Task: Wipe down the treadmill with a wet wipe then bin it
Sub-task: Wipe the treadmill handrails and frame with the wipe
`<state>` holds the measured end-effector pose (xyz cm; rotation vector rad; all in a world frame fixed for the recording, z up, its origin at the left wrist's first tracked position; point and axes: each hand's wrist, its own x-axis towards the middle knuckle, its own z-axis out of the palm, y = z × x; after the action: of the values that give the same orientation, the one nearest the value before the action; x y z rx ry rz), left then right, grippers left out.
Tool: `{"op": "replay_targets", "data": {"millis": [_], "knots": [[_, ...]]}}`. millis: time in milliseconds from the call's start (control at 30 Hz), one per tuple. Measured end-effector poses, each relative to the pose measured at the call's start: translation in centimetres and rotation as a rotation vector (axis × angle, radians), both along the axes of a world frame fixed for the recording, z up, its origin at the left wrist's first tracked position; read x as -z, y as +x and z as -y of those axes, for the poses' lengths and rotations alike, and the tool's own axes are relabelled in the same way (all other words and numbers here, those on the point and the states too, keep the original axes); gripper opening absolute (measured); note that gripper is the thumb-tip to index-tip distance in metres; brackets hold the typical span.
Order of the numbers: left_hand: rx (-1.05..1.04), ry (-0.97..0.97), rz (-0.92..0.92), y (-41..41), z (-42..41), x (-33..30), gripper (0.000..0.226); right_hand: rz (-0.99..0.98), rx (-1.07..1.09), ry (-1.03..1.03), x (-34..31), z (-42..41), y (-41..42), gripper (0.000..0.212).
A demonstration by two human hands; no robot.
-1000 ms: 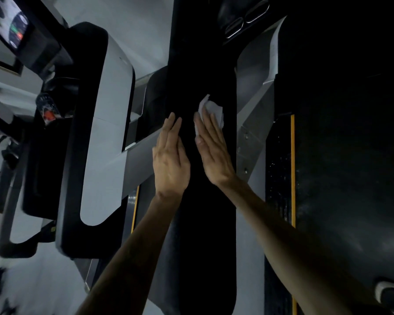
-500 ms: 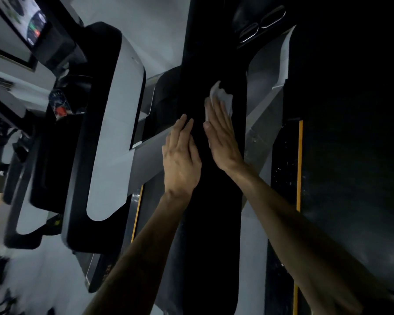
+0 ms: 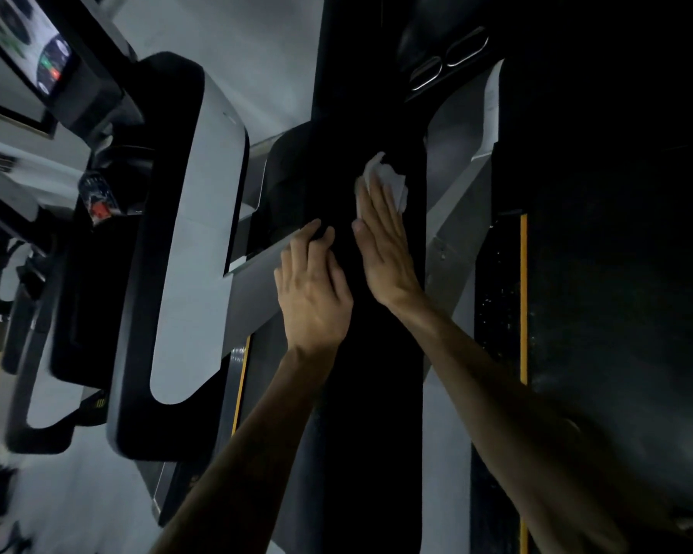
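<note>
Right hand flat, pressing wet wipe onto black treadmill rail. Left hand braces, holding nothing. Wipe limp, light; bunch to lift.

Left fingers curl on the treadmill rail.
The left hand, flat a second ago, now bends its fingertips over the black rail.

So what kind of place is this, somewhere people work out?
Most likely a gym, dimly lit. The right hand presses a white wet wipe onto a long black treadmill panel, a lit console screen glows at upper left, and another grey-and-black exercise machine stands beside it.
</note>
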<state>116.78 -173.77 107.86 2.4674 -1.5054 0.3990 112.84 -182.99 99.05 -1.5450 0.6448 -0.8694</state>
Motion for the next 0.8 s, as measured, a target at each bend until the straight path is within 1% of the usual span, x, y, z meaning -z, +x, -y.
{"op": "replay_targets", "data": {"millis": [67, 167, 233, 300, 400, 500, 533, 667, 733, 800], "knots": [[-0.010, 0.000, 0.022, 0.1, 0.3, 0.0, 0.032, 0.031, 0.047, 0.004, 0.8, -2.2, -0.7, 0.056], [-0.020, -0.027, 0.055, 0.4, 1.2, 0.0, 0.025, 0.079, 0.063, -0.154, 1.1, -5.0, -1.3, 0.053], [-0.041, -0.047, 0.067, 1.2, 2.1, 0.1, 0.024, 0.108, 0.054, -0.227, 0.8, -3.6, -0.8, 0.052], [-0.051, -0.075, 0.043, 1.4, 2.6, 0.2, 0.026, 0.070, 0.052, -0.266, 0.0, -1.6, -0.1, 0.052], [-0.041, -0.060, 0.023, 1.4, 2.7, 0.3, 0.032, 0.014, 0.008, -0.157, -0.8, 0.7, 0.5, 0.053], [-0.011, -0.012, -0.019, 1.7, 2.7, 0.1, 0.041, 0.006, 0.009, -0.048, -0.3, 0.2, 0.5, 0.055], [0.001, -0.006, -0.041, 1.8, 2.8, 0.1, 0.043, 0.017, 0.026, -0.036, 0.1, -0.7, 0.1, 0.055], [0.037, -0.002, -0.122, 1.7, 3.0, -0.1, 0.049, 0.060, 0.070, -0.108, 1.0, -4.4, -1.0, 0.053], [0.025, -0.005, -0.146, 1.8, 3.1, -0.1, 0.050, 0.105, 0.074, -0.128, 0.2, -2.9, -0.5, 0.052], [0.018, 0.000, -0.155, 1.8, 3.1, -0.1, 0.050, 0.059, 0.053, -0.075, -0.7, -0.9, 0.3, 0.055]]}}
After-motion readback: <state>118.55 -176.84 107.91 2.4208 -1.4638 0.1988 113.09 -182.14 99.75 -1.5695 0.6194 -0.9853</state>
